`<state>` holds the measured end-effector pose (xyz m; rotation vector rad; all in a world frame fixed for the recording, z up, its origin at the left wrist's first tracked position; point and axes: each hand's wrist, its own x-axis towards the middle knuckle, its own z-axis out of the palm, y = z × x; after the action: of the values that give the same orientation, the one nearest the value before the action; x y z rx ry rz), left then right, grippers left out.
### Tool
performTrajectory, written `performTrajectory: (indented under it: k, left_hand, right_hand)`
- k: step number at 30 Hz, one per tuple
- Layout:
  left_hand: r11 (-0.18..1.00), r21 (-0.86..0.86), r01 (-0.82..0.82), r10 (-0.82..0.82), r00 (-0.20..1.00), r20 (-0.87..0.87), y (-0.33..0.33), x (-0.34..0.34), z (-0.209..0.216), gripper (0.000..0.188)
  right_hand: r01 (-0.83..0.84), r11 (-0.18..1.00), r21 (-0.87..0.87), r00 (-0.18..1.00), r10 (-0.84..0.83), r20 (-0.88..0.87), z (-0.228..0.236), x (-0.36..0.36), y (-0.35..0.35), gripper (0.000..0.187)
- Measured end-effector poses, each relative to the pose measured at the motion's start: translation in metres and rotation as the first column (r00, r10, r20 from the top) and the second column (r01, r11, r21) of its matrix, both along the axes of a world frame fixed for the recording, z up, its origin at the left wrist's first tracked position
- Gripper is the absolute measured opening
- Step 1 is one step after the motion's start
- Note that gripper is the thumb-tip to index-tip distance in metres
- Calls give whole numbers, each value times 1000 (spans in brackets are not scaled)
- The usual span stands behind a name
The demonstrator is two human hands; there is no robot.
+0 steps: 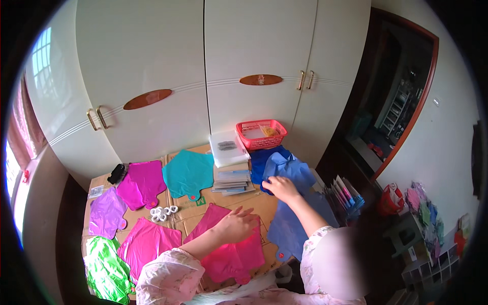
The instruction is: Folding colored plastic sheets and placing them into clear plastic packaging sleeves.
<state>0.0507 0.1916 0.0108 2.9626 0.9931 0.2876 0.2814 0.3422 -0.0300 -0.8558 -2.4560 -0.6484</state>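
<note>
My right hand (280,188) reaches to the far right of the table, its fingers closed on the edge of a crumpled blue foil sheet (291,169). A darker blue sheet (258,161) lies partly beneath it, and another blue sheet (297,229) with a small round tab spreads nearer to me. My left hand (238,224) hovers over or rests on a flat pinkish-red sheet (236,256), fingers apart and holding nothing; contact cannot be made out. Left of the right hand stands a stack of flat cards (232,180) with a clear plastic pack (229,148) on top.
Teal (188,174), magenta (140,184), purple (107,213), pink (148,244) and green (107,269) sheets cover the cardboard (178,216). Several small white rolls (161,214) sit among them. A red basket (261,143) stands at the back, before the cabinet (254,46). Packets (345,198) stand right.
</note>
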Motion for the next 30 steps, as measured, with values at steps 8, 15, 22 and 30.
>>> performTrajectory:
  k: [8,15,22,30]
  left_hand:
    - [950,-177,-257,279,954,111,30,-14,24,40]
    - [592,-676,-439,799,430,420,94,8,15,68]
    - [779,-555,-291,607,573,550,89,17,7,19]
    - [773,-605,-192,607,503,615,49,14,43,16]
  right_hand:
    - [75,996,-46,996,-73,55,9,-15,-22,7]
    - [-143,976,164,990,144,7,58,-14,-121,13]
    - [-357,882,-309,787,105,-608,68,-1,-132,42]
    - [-220,857,-467,763,-147,-629,41,48,-58,44]
